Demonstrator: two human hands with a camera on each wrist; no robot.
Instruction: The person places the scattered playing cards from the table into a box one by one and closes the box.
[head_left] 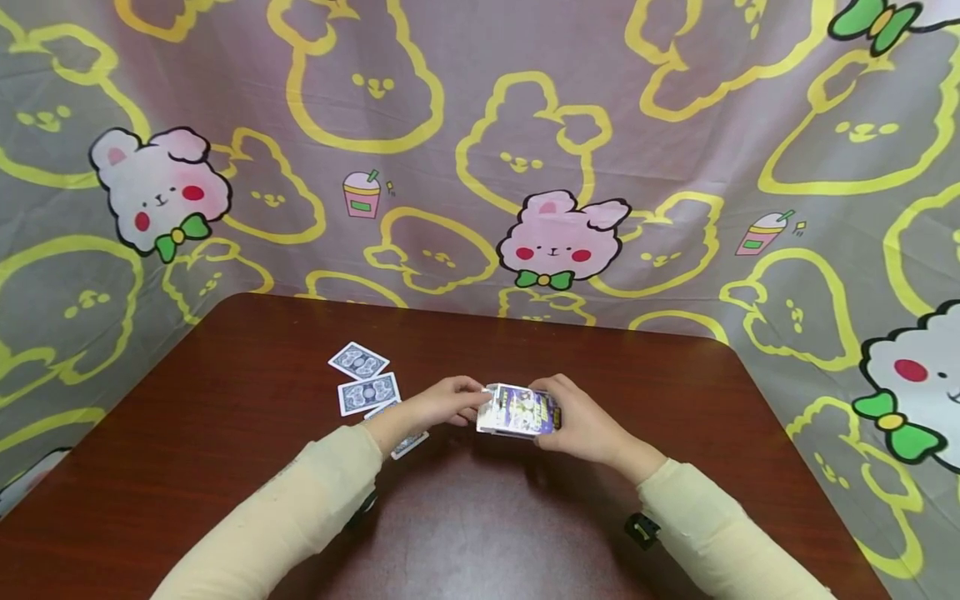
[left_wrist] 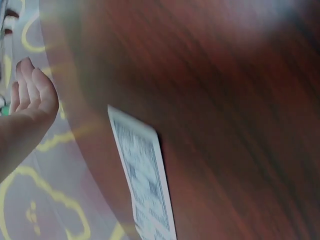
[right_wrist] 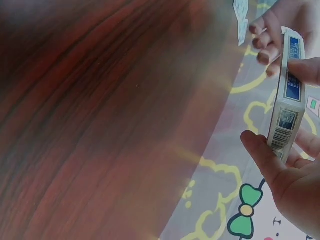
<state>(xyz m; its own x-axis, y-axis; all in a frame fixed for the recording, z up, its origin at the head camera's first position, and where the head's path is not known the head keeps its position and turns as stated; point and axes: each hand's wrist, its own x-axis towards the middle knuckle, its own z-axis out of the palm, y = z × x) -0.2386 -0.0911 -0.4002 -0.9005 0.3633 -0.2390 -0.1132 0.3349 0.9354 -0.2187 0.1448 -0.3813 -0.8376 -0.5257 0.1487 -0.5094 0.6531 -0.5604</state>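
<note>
My right hand (head_left: 585,423) grips the right end of a card box (head_left: 517,410) with a purple and yellow printed face, held above the table. In the right wrist view, the box (right_wrist: 287,95) appears edge-on, with a blue label and barcode. At its left end, my left hand (head_left: 448,402) has curled fingers and a thumb on the box. The end under the left thumb looks like a loose flap, though its exact form is unclear. Below and left of that hand lie several blue-backed playing cards (head_left: 367,393), face down and partly covered by the left forearm.
A dark reddish-brown wooden table (head_left: 465,517) with rounded far corners spreads beneath both arms. Behind it hangs a grey cloth (head_left: 420,183) printed with cartoon animals, falling along the back and both sides. Cards lie on the table's left half.
</note>
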